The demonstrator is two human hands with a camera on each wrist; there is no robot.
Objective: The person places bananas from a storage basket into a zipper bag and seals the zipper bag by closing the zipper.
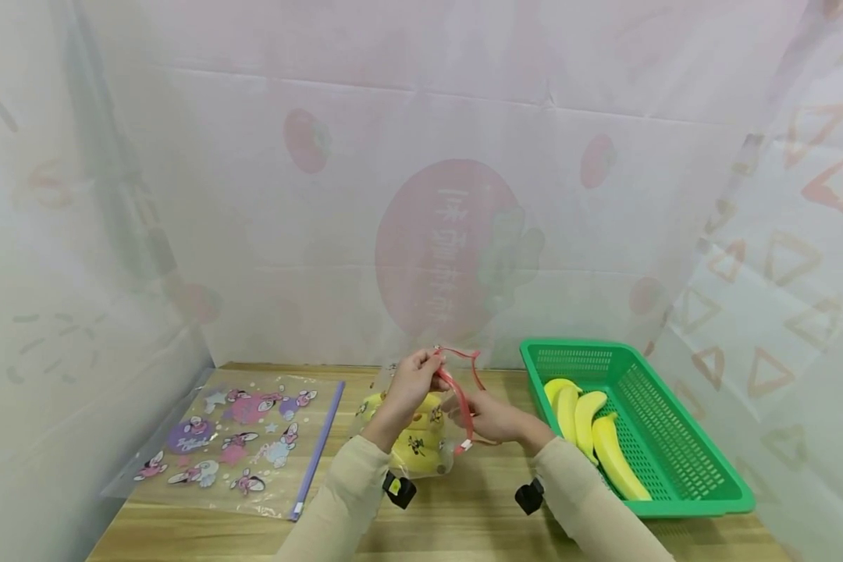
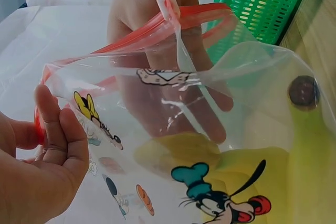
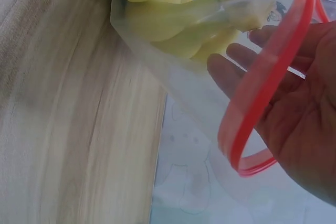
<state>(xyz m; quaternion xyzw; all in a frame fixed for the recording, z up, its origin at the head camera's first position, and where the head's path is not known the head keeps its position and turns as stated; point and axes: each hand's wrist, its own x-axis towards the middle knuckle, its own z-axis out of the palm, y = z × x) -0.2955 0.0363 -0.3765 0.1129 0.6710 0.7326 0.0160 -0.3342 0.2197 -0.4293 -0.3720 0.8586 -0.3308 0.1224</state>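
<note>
A clear zip bag [image 2: 157, 166] with cartoon figures and a red zip edge [image 3: 262, 85] stands at the middle of the table. Yellow bananas [image 3: 184, 30] lie inside it. My left hand [image 1: 410, 382] pinches the red edge at one side of the mouth, between thumb and fingers in the left wrist view. Through the spread mouth reaches my right hand [image 1: 492, 415], fingers straight and holding nothing. In the left wrist view those fingers [image 2: 205, 114] show through the clear plastic, above the bananas. A white slider [image 2: 169, 10] sits on the zip.
On the right stands a green basket [image 1: 709, 460] with several bananas [image 1: 614, 457] along its left side. Another clear bag [image 1: 253, 421], printed with pink figures and edged by a purple zip [image 1: 319, 449], lies flat at left. Printed sheets [image 1: 421, 101] wall the wooden table [image 1: 464, 523].
</note>
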